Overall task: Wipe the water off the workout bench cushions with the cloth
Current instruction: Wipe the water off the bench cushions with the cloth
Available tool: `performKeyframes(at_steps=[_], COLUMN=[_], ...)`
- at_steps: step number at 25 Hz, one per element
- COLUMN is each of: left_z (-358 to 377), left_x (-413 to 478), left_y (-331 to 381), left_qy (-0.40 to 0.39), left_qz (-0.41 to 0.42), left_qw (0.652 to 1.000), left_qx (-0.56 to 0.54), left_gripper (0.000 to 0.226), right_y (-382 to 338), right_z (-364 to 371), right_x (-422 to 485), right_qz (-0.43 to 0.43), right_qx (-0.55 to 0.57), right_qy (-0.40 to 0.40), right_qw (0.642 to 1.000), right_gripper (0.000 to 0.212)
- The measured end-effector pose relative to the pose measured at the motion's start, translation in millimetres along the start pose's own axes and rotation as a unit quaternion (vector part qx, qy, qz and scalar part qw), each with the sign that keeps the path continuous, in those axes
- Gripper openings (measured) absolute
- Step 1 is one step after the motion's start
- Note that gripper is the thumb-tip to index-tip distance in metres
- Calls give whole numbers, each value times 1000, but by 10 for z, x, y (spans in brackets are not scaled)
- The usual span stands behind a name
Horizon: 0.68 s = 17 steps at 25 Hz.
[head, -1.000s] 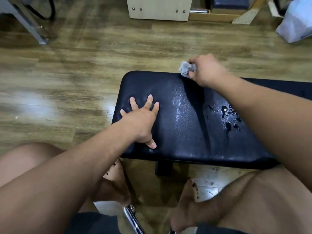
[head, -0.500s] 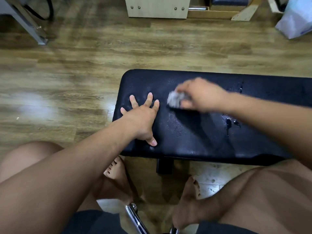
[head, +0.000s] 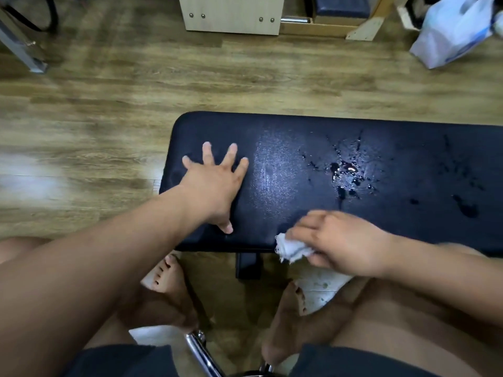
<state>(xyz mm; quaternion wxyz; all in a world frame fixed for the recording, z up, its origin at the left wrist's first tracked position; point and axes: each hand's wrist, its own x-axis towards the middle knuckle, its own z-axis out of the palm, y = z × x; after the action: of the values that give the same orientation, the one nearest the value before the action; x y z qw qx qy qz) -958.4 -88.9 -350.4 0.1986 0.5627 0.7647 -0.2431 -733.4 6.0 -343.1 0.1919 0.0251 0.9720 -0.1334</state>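
Note:
The black bench cushion (head: 408, 148) runs across the middle of the view from centre to the right edge. Water drops (head: 345, 172) pool on its middle, with more spots (head: 465, 208) toward the right. My left hand (head: 215, 183) lies flat on the cushion's left end, fingers spread, holding nothing. My right hand (head: 343, 240) is at the cushion's near edge, closed on a small bunched white cloth (head: 292, 248) that pokes out to the left of the fingers. A dull wiped streak (head: 272, 170) lies between my hands.
Wood floor surrounds the bench. A light wooden cabinet (head: 234, 14) and a wooden frame stand at the far top. A white plastic bag (head: 457, 31) sits top right, a metal leg (head: 24, 50) top left. My bare feet, knees and a chrome tube (head: 201, 352) are below the bench.
My right hand swept the cloth from the cushion's far edge across its middle to the near edge. The left hand stayed planted. The water pool, previously covered by my arm, shows now.

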Motion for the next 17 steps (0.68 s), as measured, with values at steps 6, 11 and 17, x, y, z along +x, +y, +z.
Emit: performKeyframes(at_steps=[6, 11, 17], left_z=[-184, -187, -166], left_x=[229, 287, 317], left_y=[501, 481, 489], left_qy=[-33, -61, -61], left_qz=[60, 58, 62], left_qw=[997, 996, 995], left_qx=[43, 38, 50], left_gripper=[152, 154, 156], right_y=[1441, 1666, 380], right_z=[-589, -720, -1], right_x=[852, 993, -312], right_qz=[216, 259, 24], right_qx=[-60, -46, 36], right_qy=[139, 163, -22], right_qw=[965, 951, 999], right_gripper=[26, 29, 37])
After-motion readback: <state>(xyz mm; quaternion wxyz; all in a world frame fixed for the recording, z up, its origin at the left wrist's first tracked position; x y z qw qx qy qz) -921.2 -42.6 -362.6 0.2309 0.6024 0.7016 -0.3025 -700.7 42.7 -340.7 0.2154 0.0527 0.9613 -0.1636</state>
